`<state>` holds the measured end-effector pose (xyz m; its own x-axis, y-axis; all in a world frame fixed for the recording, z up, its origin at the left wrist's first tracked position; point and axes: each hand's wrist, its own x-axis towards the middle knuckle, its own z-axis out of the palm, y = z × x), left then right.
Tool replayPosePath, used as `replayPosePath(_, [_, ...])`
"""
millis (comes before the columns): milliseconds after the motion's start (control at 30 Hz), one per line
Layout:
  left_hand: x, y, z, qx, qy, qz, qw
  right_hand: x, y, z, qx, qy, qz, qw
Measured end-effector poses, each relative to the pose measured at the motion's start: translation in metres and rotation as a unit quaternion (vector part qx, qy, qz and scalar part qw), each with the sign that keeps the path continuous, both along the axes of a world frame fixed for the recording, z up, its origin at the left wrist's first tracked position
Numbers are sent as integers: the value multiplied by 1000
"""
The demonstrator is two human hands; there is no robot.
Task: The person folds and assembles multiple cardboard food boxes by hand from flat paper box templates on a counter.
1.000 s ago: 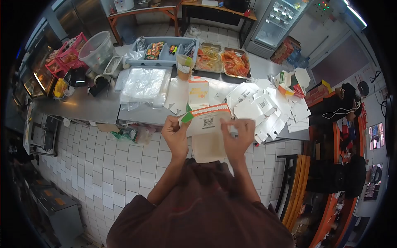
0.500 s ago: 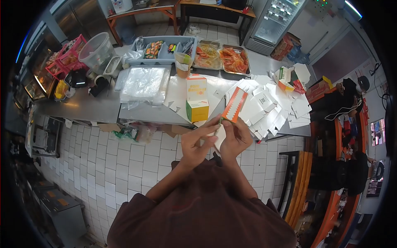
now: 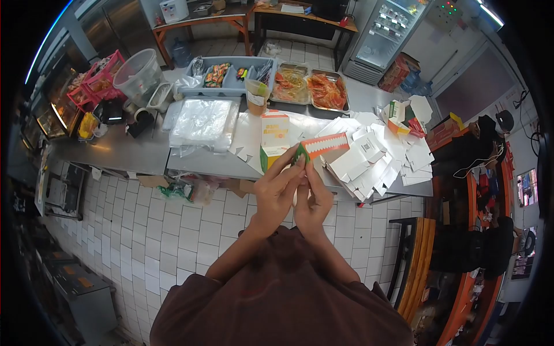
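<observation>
At a metal counter (image 3: 133, 144), a person grips a small printed carton (image 3: 330, 145) with both hands, held up near the front edge.

The left hand (image 3: 273, 199) has its fingertips clamped on the carton's green corner; the right hand (image 3: 313, 206), close beside it, pinches just below, though the overlap makes it hard to say which fingers press which flap. The carton's orange-and-white side slants away to the right, toward a heap of white cartons (image 3: 372, 150). Just beyond the left hand stands a yellow-and-green box (image 3: 274, 131), lid raised, with a plastic cup (image 3: 257, 99) behind it.
</observation>
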<state>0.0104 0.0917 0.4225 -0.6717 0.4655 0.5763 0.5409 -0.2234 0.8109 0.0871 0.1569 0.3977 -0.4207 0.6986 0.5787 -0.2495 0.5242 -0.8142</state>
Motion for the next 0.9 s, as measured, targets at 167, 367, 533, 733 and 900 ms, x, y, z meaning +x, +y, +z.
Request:
replayPosePath(167, [-9, 4, -17, 44, 17, 21, 999, 1, 4, 4, -223, 84, 191, 952])
replayPosePath(367, [-24, -9, -10, 42, -105, -65, 991, 13, 22, -10, -13, 0, 291, 957])
replayPosePath(533, [-41, -32, -30, 40, -173, -141, 974, 34, 42, -1, 80, -4, 96, 992])
replayPosePath(733, [-8, -24, -36, 186, -386, -234, 873, 10, 18, 10, -164, -7, 212, 963])
replayPosePath(900, [-4, -22, -43, -96, -211, -54, 971, 18, 28, -26, -282, -98, 146, 943])
